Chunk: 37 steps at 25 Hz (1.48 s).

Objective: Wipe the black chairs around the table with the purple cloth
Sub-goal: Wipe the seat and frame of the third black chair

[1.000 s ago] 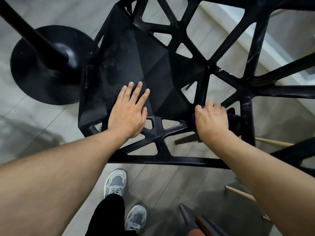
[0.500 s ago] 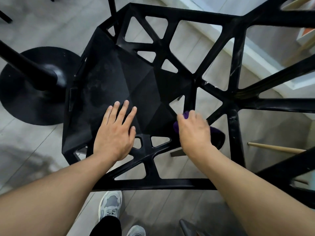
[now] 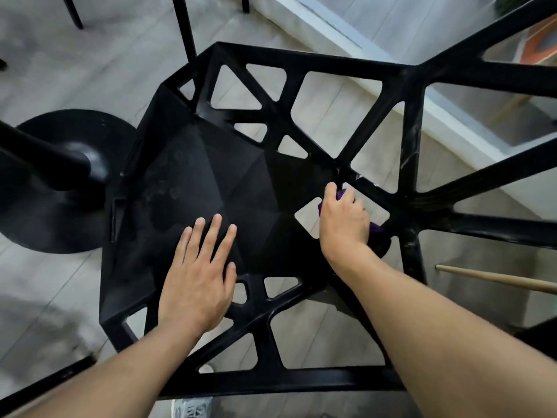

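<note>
The camera looks down from above on a black chair (image 3: 211, 176), which has a solid, faceted seat and a frame of black bars with open triangles between them. The left hand (image 3: 196, 285) lies flat on the near part of the seat, palm down. Its fingers are straight and a little spread, and it holds nothing. The right hand (image 3: 343, 218) is at the right edge of the seat, where the solid panel meets the open bars. Its fingers are curled around the purple cloth (image 3: 376, 228) and press it against one of the bars. Most of the cloth is hidden under this hand; only a small purple part shows at the fingertips and another at the right side of the hand, beside the wrist. Both forearms are bare and come in from the near edge of the view. The seat looks dull, with pale smudges on its left half. To the left of the chair, a round black base (image 3: 60, 188) with a thick black pole stands on the grey wooden floor (image 3: 75, 73). At the right, a pale wooden rod (image 3: 494, 279) shows through the bars. A thin black leg (image 3: 184, 25) stands on the far side, and a white ledge (image 3: 331, 34) runs along the far right. The tip of a grey shoe (image 3: 191, 409) is visible at the near edge, below the chair frame.
</note>
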### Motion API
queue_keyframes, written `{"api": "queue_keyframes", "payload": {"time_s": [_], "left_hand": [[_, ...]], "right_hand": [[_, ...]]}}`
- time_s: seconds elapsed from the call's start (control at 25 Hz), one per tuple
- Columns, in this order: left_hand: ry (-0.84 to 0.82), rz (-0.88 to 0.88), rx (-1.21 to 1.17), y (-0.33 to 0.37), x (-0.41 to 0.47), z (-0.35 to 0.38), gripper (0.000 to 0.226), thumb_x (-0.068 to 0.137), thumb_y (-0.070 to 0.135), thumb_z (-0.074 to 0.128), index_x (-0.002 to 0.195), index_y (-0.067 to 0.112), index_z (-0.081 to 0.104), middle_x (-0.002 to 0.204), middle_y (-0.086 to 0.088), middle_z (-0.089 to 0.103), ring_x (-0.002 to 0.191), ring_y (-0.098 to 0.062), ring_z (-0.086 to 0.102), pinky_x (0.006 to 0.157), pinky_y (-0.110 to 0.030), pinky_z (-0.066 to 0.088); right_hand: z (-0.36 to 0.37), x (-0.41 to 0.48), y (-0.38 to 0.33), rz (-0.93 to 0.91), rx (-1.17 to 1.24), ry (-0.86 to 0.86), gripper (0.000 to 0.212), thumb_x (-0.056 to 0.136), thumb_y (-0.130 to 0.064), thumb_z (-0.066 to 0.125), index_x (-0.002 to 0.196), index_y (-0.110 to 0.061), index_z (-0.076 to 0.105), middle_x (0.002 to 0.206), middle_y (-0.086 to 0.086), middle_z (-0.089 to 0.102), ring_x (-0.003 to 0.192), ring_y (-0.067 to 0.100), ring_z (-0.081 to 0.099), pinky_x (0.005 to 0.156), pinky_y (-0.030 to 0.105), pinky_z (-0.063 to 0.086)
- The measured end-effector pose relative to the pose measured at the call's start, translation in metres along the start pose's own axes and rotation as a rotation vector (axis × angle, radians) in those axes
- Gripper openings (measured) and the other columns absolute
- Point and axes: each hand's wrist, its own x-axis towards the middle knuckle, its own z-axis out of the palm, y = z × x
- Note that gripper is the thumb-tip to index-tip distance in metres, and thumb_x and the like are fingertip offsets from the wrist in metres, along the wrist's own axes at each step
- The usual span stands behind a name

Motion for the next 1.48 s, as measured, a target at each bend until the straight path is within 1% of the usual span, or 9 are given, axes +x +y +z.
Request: {"api": "queue_keyframes", "payload": {"time_s": [0.28, 0.52, 0.6, 0.68, 0.84, 1.0, 1.16, 1.32, 1.48], "left_hand": [[-0.028, -0.004, -0.002, 0.001, 0.0, -0.001, 0.066, 0.103, 0.044, 0.024, 0.162, 0.017, 0.016, 0.17, -0.012, 0.005, 0.158, -0.031, -0.001, 0.127, -0.051, 0.014], [-0.044, -0.003, -0.013, 0.001, 0.001, -0.001, 0.066, 0.102, 0.044, 0.026, 0.162, 0.017, 0.017, 0.17, -0.012, 0.006, 0.158, -0.031, 0.001, 0.126, -0.052, 0.017], [-0.054, -0.005, -0.02, 0.001, 0.002, -0.001, 0.066, 0.102, 0.043, 0.027, 0.162, 0.017, 0.016, 0.17, -0.011, 0.005, 0.158, -0.031, 0.0, 0.126, -0.052, 0.017], [-0.067, -0.009, -0.024, 0.001, 0.002, -0.002, 0.067, 0.102, 0.043, 0.028, 0.162, 0.017, 0.015, 0.171, -0.011, 0.003, 0.158, -0.031, 0.0, 0.126, -0.052, 0.015], [-0.08, -0.012, -0.027, 0.001, 0.002, -0.003, 0.068, 0.102, 0.043, 0.032, 0.162, 0.017, 0.016, 0.17, -0.011, 0.004, 0.158, -0.031, 0.0, 0.125, -0.052, 0.011], [-0.065, -0.026, -0.016, 0.001, 0.004, -0.003, 0.068, 0.102, 0.043, 0.032, 0.162, 0.017, 0.017, 0.17, -0.012, 0.006, 0.157, -0.032, 0.002, 0.125, -0.052, 0.012], [-0.066, -0.029, -0.011, 0.0, 0.002, -0.003, 0.068, 0.101, 0.042, 0.032, 0.162, 0.017, 0.019, 0.17, -0.012, 0.008, 0.157, -0.032, 0.003, 0.126, -0.052, 0.016], [-0.043, -0.012, -0.007, -0.001, 0.001, -0.002, 0.067, 0.1, 0.042, 0.032, 0.161, 0.016, 0.023, 0.17, -0.012, 0.012, 0.157, -0.031, 0.007, 0.125, -0.052, 0.02], [-0.022, 0.002, 0.019, -0.001, -0.001, 0.002, 0.067, 0.1, 0.043, 0.03, 0.16, 0.015, 0.025, 0.169, -0.012, 0.014, 0.157, -0.031, 0.008, 0.124, -0.054, 0.02]], "right_hand": [[0.0, 0.028, 0.001, -0.136, -0.176, 0.069, 0.05, 0.079, 0.003, 0.064, 0.125, -0.007, 0.045, 0.105, 0.018, 0.056, 0.092, 0.033, 0.058, 0.075, 0.037, 0.048], [0.012, 0.056, -0.019, -0.046, 0.669, 0.185, 0.032, 0.094, -0.021, 0.063, 0.123, -0.013, 0.051, 0.11, 0.014, 0.052, 0.097, 0.031, 0.055, 0.084, 0.044, 0.05], [0.018, 0.051, -0.043, 0.042, 0.734, 0.259, 0.034, 0.093, -0.022, 0.062, 0.124, -0.012, 0.052, 0.114, 0.015, 0.051, 0.103, 0.034, 0.053, 0.092, 0.045, 0.047], [0.02, 0.03, -0.061, -0.111, 0.749, 0.27, 0.047, 0.089, -0.024, 0.062, 0.134, -0.014, 0.051, 0.123, 0.014, 0.053, 0.11, 0.033, 0.052, 0.1, 0.044, 0.045], [0.025, 0.017, -0.052, -0.473, 0.526, 0.209, 0.073, 0.091, -0.026, 0.064, 0.157, -0.024, 0.032, 0.152, 0.01, 0.043, 0.136, 0.028, 0.044, 0.116, 0.04, 0.037], [0.037, 0.033, -0.058, -0.365, 0.639, 0.169, 0.066, 0.097, -0.035, 0.061, 0.156, -0.028, 0.032, 0.161, 0.004, 0.032, 0.146, 0.023, 0.033, 0.12, 0.04, 0.031], [0.043, 0.017, -0.07, -0.383, 0.695, 0.23, 0.058, 0.095, -0.026, 0.065, 0.149, -0.022, 0.046, 0.156, 0.01, 0.04, 0.141, 0.027, 0.039, 0.118, 0.042, 0.034], [0.038, 0.033, -0.055, -0.572, 0.455, 0.244, 0.06, 0.088, -0.016, 0.071, 0.144, -0.018, 0.052, 0.143, 0.015, 0.052, 0.128, 0.033, 0.052, 0.109, 0.044, 0.045], [0.031, 0.052, -0.029, -0.262, 0.209, 0.32, 0.061, 0.079, -0.002, 0.072, 0.137, -0.01, 0.056, 0.127, 0.021, 0.06, 0.108, 0.037, 0.061, 0.094, 0.043, 0.051]]}}
